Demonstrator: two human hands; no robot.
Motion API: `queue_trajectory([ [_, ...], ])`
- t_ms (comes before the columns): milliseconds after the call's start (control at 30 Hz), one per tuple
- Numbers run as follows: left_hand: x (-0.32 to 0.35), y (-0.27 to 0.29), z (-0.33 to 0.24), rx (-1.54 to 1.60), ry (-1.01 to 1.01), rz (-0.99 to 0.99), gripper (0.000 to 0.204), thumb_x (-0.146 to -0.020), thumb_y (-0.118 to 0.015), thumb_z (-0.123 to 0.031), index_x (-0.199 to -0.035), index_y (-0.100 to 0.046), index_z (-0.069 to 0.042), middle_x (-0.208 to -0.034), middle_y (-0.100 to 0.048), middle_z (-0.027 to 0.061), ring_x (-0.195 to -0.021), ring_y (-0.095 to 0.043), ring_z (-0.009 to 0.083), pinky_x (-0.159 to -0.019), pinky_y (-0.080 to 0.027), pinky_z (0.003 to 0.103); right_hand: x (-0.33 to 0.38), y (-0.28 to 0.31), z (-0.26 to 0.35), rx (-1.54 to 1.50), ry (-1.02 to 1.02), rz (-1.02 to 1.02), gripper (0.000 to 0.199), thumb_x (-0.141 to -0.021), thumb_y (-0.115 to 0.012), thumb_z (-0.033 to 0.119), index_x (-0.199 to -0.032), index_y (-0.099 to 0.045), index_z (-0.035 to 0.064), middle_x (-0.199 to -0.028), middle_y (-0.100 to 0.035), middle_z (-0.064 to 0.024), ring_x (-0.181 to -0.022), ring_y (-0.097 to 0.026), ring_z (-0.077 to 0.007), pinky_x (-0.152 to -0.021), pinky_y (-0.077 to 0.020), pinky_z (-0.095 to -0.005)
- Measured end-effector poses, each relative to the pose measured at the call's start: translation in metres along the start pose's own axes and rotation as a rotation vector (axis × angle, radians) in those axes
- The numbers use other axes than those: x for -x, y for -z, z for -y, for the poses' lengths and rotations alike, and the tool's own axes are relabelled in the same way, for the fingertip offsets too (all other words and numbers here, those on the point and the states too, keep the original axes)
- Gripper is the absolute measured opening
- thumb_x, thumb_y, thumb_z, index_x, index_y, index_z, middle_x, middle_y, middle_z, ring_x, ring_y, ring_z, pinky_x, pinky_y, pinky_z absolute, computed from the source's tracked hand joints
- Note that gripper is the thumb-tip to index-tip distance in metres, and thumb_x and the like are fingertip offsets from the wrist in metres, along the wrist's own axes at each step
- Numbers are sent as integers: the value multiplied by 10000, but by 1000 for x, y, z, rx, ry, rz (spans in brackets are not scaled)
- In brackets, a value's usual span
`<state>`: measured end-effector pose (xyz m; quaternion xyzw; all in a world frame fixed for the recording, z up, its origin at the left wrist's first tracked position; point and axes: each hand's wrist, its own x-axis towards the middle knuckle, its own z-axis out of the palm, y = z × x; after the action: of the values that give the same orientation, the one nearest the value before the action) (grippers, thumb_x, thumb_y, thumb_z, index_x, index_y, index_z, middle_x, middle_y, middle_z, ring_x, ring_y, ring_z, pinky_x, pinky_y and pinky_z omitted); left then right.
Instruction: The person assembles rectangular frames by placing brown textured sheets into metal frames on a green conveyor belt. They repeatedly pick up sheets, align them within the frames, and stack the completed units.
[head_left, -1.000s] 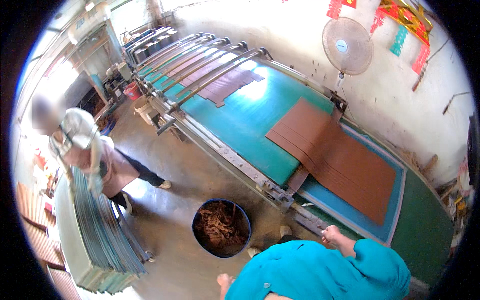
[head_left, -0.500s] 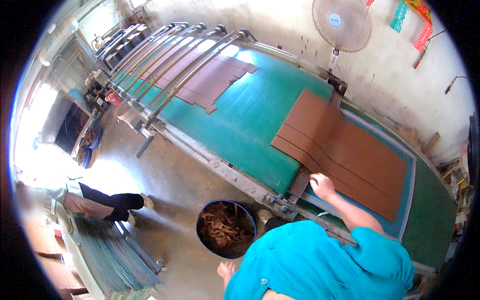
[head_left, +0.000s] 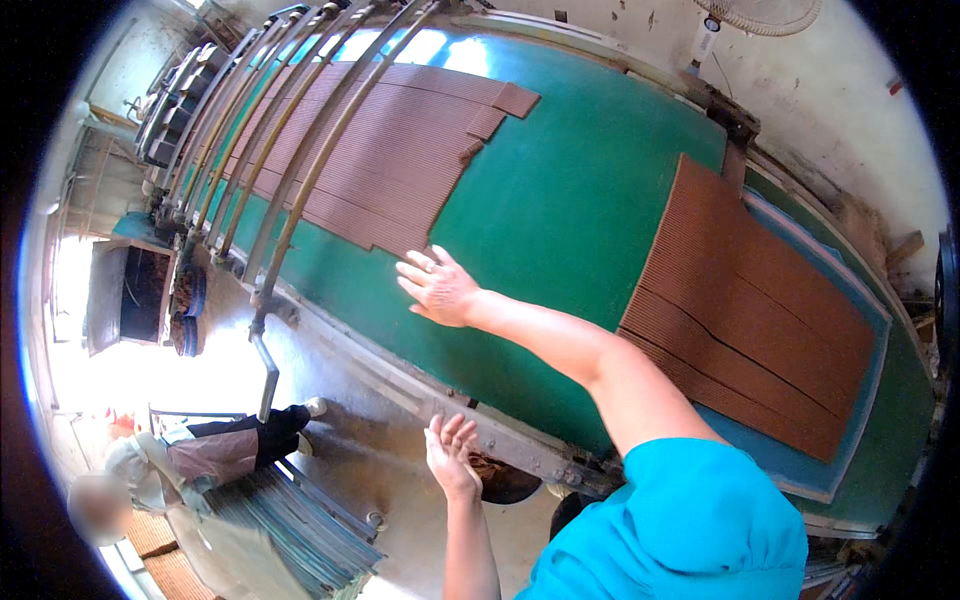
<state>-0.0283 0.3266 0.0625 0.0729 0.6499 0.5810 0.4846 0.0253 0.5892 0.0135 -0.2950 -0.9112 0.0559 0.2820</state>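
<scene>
My right hand [head_left: 440,288] is over the green belt [head_left: 550,230], fingers spread, with its fingertips by the near corner of a brown ridged sheet [head_left: 370,155]. Whether they touch that sheet I cannot tell. At the sheet's ragged right edge lie a small square piece [head_left: 517,100] and a dark crumpled scrap [head_left: 470,153]. My left hand [head_left: 455,458] is raised by the belt's near rail [head_left: 395,385], its fingers loosely curled and apart, nothing visible in it. To the right, a second ridged sheet [head_left: 740,300] with lengthwise cuts lies partly on the belt and partly on a blue framed screen [head_left: 775,450].
Metal rollers [head_left: 330,150] cross above the belt at the left. A tub of brown scraps [head_left: 510,478] stands on the floor below the rail, partly hidden. Another person [head_left: 215,450] is at the lower left beside a stack of blue-grey screens [head_left: 290,535]. A fan [head_left: 765,15] is against the wall.
My right hand has gone from the right sheet's near edge leftward across the belt, its fingers spreading. My left hand has risen to the rail. The view has shifted, and the right sheet sits differently in it.
</scene>
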Motion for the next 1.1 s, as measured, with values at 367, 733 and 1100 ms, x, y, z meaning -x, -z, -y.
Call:
queue_trajectory([
  [367,-99,-73,-10,166,389,225,504,-946,-345,-450,-1389,-205,-254,-1271,-410,247,-1061,-510,415,-824,-482,496,30,29,-90,-69,90,-126,157,-733,-626,230,-652,-574,106,-805,-543,-55,-893,-555,-225,-908,-373,-489],
  [733,-99,-135,15,133,497,361,591,-935,-402,-422,-1428,-117,-261,-1321,-350,295,-1145,-461,401,-893,-437,482,-15,9,-221,486,-708,153,599,-875,-409,398,-1317,-402,-7,-1419,-317,-160,-1321,-251,-374,-1033,-65,-641],
  [1100,-71,-147,39,17,512,378,588,-915,-432,-461,-1398,-154,-271,-1304,-380,284,-1125,-482,373,-905,-414,476,26,89,-278,369,-769,-161,461,-853,-520,379,-1236,-490,124,-1364,-386,-147,-1266,-349,-320,-1015,-218,-600],
])
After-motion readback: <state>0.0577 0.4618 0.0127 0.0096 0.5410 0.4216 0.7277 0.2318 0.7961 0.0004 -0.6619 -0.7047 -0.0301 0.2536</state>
